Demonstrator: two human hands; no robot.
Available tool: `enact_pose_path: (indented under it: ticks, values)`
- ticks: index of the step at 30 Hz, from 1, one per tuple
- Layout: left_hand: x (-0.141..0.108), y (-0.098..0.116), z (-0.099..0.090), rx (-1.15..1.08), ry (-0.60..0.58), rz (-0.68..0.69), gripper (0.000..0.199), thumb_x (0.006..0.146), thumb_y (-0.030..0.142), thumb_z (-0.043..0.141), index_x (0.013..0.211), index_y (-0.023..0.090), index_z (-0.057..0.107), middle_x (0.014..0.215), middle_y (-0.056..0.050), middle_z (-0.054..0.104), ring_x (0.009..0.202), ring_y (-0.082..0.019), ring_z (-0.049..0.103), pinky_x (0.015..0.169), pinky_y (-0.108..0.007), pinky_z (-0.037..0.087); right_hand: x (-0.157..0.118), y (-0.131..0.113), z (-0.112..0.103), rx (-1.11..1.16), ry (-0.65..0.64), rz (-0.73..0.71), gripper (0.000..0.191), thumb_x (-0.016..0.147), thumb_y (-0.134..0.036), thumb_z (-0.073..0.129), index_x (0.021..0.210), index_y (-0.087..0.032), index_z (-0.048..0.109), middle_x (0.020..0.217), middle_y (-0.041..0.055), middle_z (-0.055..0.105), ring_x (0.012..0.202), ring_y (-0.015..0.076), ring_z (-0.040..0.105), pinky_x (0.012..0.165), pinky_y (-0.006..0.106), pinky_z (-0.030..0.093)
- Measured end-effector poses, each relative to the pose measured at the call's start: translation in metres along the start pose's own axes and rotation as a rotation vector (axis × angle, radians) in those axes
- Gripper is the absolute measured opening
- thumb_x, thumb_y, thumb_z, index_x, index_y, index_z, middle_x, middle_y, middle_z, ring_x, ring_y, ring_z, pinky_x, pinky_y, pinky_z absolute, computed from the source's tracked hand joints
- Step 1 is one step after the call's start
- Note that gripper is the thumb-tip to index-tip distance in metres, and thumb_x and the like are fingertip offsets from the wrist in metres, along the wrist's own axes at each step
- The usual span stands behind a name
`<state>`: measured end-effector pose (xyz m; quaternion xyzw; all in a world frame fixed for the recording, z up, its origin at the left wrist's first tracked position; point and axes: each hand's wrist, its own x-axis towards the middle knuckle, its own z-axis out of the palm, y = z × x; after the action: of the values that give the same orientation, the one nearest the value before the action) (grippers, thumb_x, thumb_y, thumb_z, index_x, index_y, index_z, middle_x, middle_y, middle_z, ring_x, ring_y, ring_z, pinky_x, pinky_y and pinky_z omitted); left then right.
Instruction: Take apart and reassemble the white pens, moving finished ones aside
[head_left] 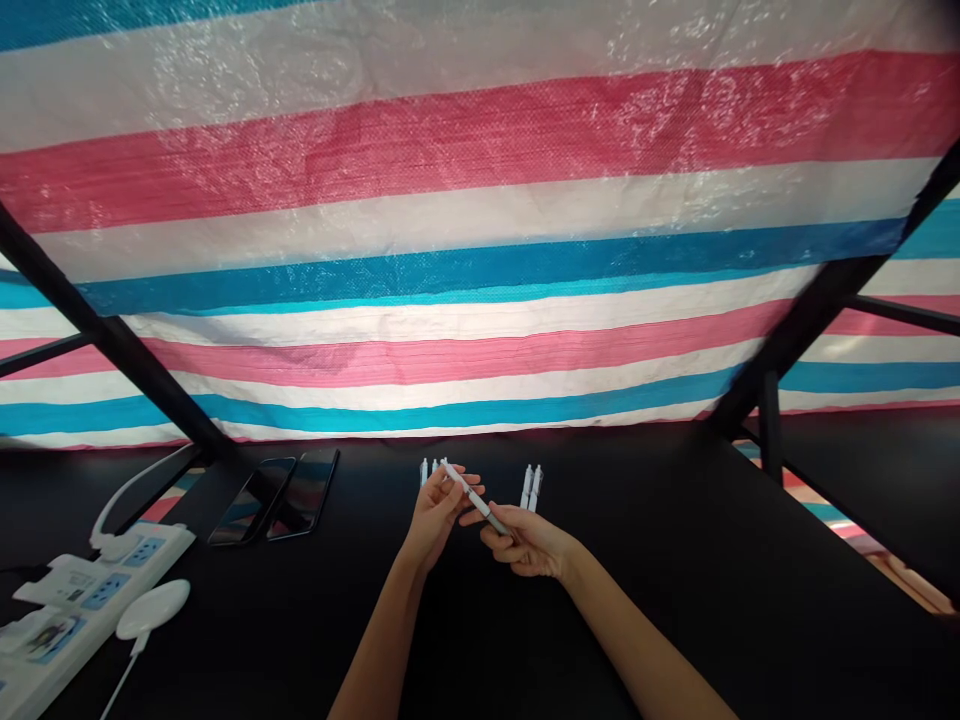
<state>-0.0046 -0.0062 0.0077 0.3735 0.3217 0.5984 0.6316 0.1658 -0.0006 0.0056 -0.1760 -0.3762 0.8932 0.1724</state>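
Observation:
A white pen (477, 500) with a grey grip slants between my two hands above the black table. My left hand (437, 515) pinches its upper, white end, with the other fingers partly spread behind it. Around the lower, grey part my right hand (529, 541) has its thumb and fingers closed. Just behind my left hand, several white pens (424, 470) stick out, partly hidden by the fingers. Two more white pens (535, 488) lie side by side behind my right hand, their lower ends near it.
Two dark phones (252, 501) (304, 494) lie at the left on the black table (660, 560). Nearer on the left are a white power strip (112, 600) with plugs and a round white charger (154, 608). Black frame bars and a striped sheet (465, 270) stand behind.

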Motion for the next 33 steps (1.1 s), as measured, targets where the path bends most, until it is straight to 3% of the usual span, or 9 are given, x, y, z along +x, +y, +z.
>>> enact_pose_path:
  ticks: [3, 7, 12, 16, 20, 24, 28, 33]
  values:
    - [0.003, 0.001, -0.002, -0.014, 0.078, 0.023, 0.032, 0.065, 0.033, 0.075, 0.086, 0.016, 0.06, 0.085, -0.007, 0.071, 0.076, -0.019, 0.069, 0.069, -0.028, 0.053, 0.001, 0.002, 0.003, -0.08, 0.043, -0.015, 0.037, 0.086, -0.05, 0.048, 0.096, -0.016, 0.057, 0.053, -0.0099, 0.029, 0.036, 0.0031, 0.012, 0.025, 0.012, 0.018]
    - [0.003, 0.004, 0.003, 0.021, 0.155, 0.009, 0.037, 0.061, 0.036, 0.077, 0.085, 0.014, 0.058, 0.082, -0.008, 0.072, 0.077, -0.022, 0.069, 0.069, -0.032, 0.054, 0.003, 0.003, 0.003, -0.229, 0.201, -0.107, 0.034, 0.086, -0.051, 0.047, 0.079, -0.018, 0.051, 0.05, -0.011, 0.026, 0.035, 0.0029, 0.012, 0.028, 0.013, 0.023]
    - [0.003, -0.002, 0.009, 0.014, 0.22, 0.017, 0.039, 0.059, 0.036, 0.078, 0.085, 0.014, 0.058, 0.082, -0.007, 0.072, 0.078, -0.023, 0.069, 0.072, -0.035, 0.055, 0.004, 0.002, 0.002, -0.565, 0.394, -0.171, 0.033, 0.088, -0.051, 0.041, 0.076, -0.02, 0.045, 0.05, -0.0111, 0.025, 0.034, 0.0044, 0.017, 0.031, 0.016, 0.026]
    - [0.006, -0.008, 0.007, 0.021, 0.294, 0.022, 0.037, 0.058, 0.035, 0.078, 0.08, 0.014, 0.057, 0.081, -0.007, 0.072, 0.076, -0.023, 0.069, 0.07, -0.033, 0.056, 0.006, 0.002, 0.004, -0.988, 0.615, -0.31, 0.028, 0.089, -0.041, 0.04, 0.072, -0.019, 0.046, 0.055, -0.0073, 0.036, 0.043, 0.0069, 0.035, 0.041, 0.019, 0.027]
    - [0.008, -0.008, 0.004, 0.027, 0.328, 0.037, 0.035, 0.058, 0.035, 0.078, 0.076, 0.014, 0.057, 0.081, -0.007, 0.072, 0.078, -0.023, 0.069, 0.071, -0.033, 0.055, 0.005, 0.002, 0.005, -1.235, 0.721, -0.425, 0.021, 0.087, -0.035, 0.046, 0.076, -0.019, 0.054, 0.061, -0.0048, 0.047, 0.056, 0.0098, 0.043, 0.05, 0.021, 0.027]
    - [0.007, -0.005, 0.005, 0.005, 0.291, 0.047, 0.032, 0.062, 0.033, 0.076, 0.08, 0.014, 0.057, 0.095, -0.01, 0.071, 0.092, -0.025, 0.066, 0.081, -0.037, 0.053, 0.002, -0.001, 0.0, -1.26, 0.795, -0.416, 0.029, 0.089, -0.042, 0.041, 0.083, -0.021, 0.06, 0.063, -0.0023, 0.054, 0.055, 0.0119, 0.046, 0.05, 0.023, 0.027]
    - [0.005, -0.005, 0.006, -0.02, 0.257, 0.043, 0.03, 0.066, 0.032, 0.074, 0.082, 0.014, 0.056, 0.101, -0.012, 0.069, 0.097, -0.025, 0.064, 0.085, -0.04, 0.05, 0.0, -0.002, -0.012, -1.25, 0.853, -0.401, 0.036, 0.09, -0.042, 0.036, 0.072, -0.021, 0.058, 0.057, -0.0022, 0.05, 0.051, 0.0125, 0.045, 0.049, 0.023, 0.025]
    - [0.006, -0.007, 0.004, -0.053, 0.225, 0.035, 0.028, 0.069, 0.032, 0.072, 0.082, 0.015, 0.055, 0.099, -0.011, 0.07, 0.096, -0.024, 0.065, 0.089, -0.043, 0.048, 0.0, -0.002, -0.021, -1.197, 0.833, -0.504, 0.014, 0.081, -0.037, 0.053, 0.083, -0.023, 0.055, 0.067, -0.0031, 0.051, 0.056, 0.0123, 0.046, 0.053, 0.023, 0.033]
